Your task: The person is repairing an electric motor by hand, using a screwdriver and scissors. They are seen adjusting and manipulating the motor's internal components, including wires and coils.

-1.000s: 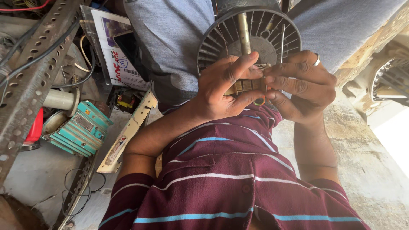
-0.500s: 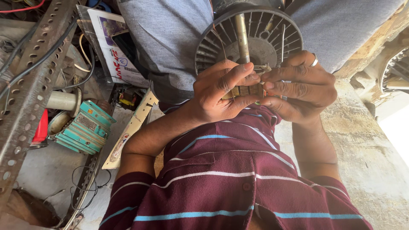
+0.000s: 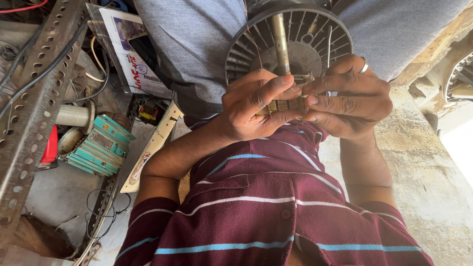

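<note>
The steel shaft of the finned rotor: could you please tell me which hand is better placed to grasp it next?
Probably the left hand: its index fingertip lies just below the shaft, while the right hand sits further aside.

A teal motor (image 3: 101, 148) lies beside a perforated metal bar (image 3: 34, 106).

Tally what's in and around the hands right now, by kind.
Hands: 2, left hand, right hand
Small brass-coloured part pinched between them: 1
Finned grey rotor with steel shaft: 1
Teal motor: 1
Perforated metal bar: 1
Total: 6
</note>
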`<state>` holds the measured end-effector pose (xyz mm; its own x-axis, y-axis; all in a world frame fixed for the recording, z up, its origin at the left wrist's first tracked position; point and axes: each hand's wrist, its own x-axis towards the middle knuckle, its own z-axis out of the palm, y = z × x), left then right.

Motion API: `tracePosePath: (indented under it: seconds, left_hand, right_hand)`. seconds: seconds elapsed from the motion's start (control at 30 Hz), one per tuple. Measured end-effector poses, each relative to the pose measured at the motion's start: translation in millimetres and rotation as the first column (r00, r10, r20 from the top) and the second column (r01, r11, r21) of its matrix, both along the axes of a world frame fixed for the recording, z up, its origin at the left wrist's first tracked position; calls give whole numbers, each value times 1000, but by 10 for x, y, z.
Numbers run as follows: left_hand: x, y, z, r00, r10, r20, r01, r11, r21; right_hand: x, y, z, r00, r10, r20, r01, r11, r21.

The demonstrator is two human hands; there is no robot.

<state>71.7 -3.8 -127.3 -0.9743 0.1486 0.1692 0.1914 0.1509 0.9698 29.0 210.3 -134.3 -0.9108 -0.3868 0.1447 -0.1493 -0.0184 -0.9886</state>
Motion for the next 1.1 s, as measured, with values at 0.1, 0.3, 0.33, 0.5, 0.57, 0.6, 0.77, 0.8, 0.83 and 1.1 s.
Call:
tracePosePath:
  seconds: [0.1,0.3,0.33,0.5,0.57,0.6,0.77,0.8,0.83,1.1]
  left_hand:
    - [5,5,-5,1000,-11,-1,11,1000,-1]
    - [-18,-10,9,1000,-22,-2,22,1000,0]
    - [-27,-15,24,1000,-20,-6,20,1000,-19]
    - [-98,-29,147,997,-77,-3,76,993,-95]
    - [-123,-58,211,989,-137,-52,125,973,-192]
    - [-133,-72,244,985,-164,-56,144,957,-253]
    - [-183,-102,320,975,-204,-87,164,927,-338]
    - [-191,-115,322,975,-198,-99,155,930,-333]
    - [-197,-127,325,975,-192,-110,147,933,-327]
    - [-202,-60,270,977,-162,-139,119,953,-278]
  right_hand:
    - [1,1,-29,1000,-11,-9,10,999,-47]
    - [-11,-63,-8,996,-69,-51,72,996,53]
    - [-15,-76,5,997,-71,-38,73,996,54]
    - [-5,-92,67,995,-85,53,81,994,74]
    - [17,-78,68,996,-65,53,62,996,64]
    - [30,-67,65,997,-55,56,52,997,59]
    - [85,7,22,997,-42,59,40,998,47]
    - [90,11,14,997,-39,62,36,999,41]
    - [95,16,11,998,-39,59,36,998,42]
    - [111,22,7,997,-50,67,48,998,28]
